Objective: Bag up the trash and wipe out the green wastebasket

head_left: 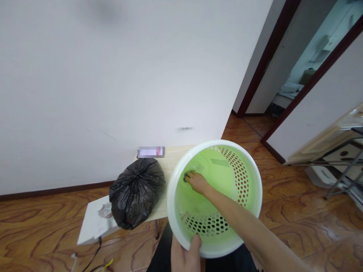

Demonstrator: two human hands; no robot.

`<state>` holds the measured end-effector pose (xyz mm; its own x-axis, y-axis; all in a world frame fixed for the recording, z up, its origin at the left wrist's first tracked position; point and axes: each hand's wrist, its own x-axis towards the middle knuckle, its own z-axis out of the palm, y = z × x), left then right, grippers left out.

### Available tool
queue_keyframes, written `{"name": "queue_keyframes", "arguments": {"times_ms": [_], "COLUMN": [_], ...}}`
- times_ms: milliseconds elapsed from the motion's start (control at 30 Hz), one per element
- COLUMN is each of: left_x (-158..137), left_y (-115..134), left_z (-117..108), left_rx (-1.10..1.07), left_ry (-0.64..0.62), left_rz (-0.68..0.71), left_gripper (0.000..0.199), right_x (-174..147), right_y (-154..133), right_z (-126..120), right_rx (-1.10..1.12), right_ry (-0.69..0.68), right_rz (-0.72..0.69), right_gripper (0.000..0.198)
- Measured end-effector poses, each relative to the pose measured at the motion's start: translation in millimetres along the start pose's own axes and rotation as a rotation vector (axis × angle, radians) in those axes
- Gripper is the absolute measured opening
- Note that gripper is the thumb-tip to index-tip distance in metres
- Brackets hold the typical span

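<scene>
A large plastic basket (214, 249) with a white rim, a green inside and rows of holes is tilted toward me over my lap. At its near rim, my left hand (185, 254) grips the edge with the thumb on top. My right hand (195, 182) reaches down inside the basket, its fingers curled against the far left inner wall. A small dark thing (185, 177) shows at those fingertips, too small to name. On the left, a full black plastic bag (138, 192), gathered at the top, rests on a light wooden table (167, 166).
A flat blurred-out item (151, 152) lies at the table's back, by the white wall (127, 83). Beside the table's left are a white box (96, 219) and cables on the wood floor (42, 223). To the right stand a doorway and a metal-legged rack (344, 181).
</scene>
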<state>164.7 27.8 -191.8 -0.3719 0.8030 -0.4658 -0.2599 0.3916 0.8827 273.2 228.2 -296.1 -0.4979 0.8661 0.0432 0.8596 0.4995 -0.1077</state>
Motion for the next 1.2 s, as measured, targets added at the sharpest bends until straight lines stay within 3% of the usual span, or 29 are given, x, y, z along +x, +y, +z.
{"name": "queue_keyframes", "arguments": {"times_ms": [33, 167, 200, 333, 500, 667, 833, 1033, 1067, 1200], "left_x": [-0.5, -2.1, -2.3, -2.3, -0.9, 1.6, 2.6, 2.5, 3.4, 6.7], "left_y": [0.6, -0.6, -1.7, -7.1, -11.4, -8.8, 0.6, 5.3, 5.1, 4.2], "left_z": [-0.9, -3.3, -3.4, -3.5, -7.3, -8.5, -13.3, -13.9, -15.1, -19.9], "left_rx": [0.003, 0.007, 0.01, -0.002, 0.001, 0.034, 0.095, 0.073, 0.078, 0.099], "left_ry": [0.009, 0.011, 0.007, -0.005, -0.009, 0.019, 0.019, 0.024, 0.024, 0.027], "left_rz": [-0.001, 0.02, 0.026, 0.059, 0.047, 0.098, 0.157, 0.164, 0.163, 0.158], "left_gripper": [0.05, 0.046, 0.045, 0.046, 0.047, 0.045, 0.036, 0.033, 0.032, 0.032], "right_x": [0.7, 1.2, 0.3, -3.8, -1.8, 5.3, 10.7, 9.7, 10.6, 15.7], "right_y": [0.8, 7.8, 8.3, 5.3, 6.9, 6.8, 5.2, -0.5, 0.2, 1.2], "right_z": [-2.0, -8.2, -8.1, -5.1, -5.3, -9.5, -11.5, -11.8, -12.6, -13.0], "right_rx": [-0.005, -0.026, -0.019, 0.03, 0.062, 0.084, 0.038, 0.001, -0.006, -0.024], "right_ry": [0.006, 0.142, 0.12, -0.093, 0.128, -0.031, 0.172, -0.117, -0.087, 0.162], "right_rz": [0.036, 0.393, 0.373, 0.069, 0.374, 0.118, 0.378, -0.055, -0.027, 0.306], "right_gripper": [0.027, 0.033, 0.033, 0.031, 0.034, 0.032, 0.034, 0.032, 0.032, 0.035]}}
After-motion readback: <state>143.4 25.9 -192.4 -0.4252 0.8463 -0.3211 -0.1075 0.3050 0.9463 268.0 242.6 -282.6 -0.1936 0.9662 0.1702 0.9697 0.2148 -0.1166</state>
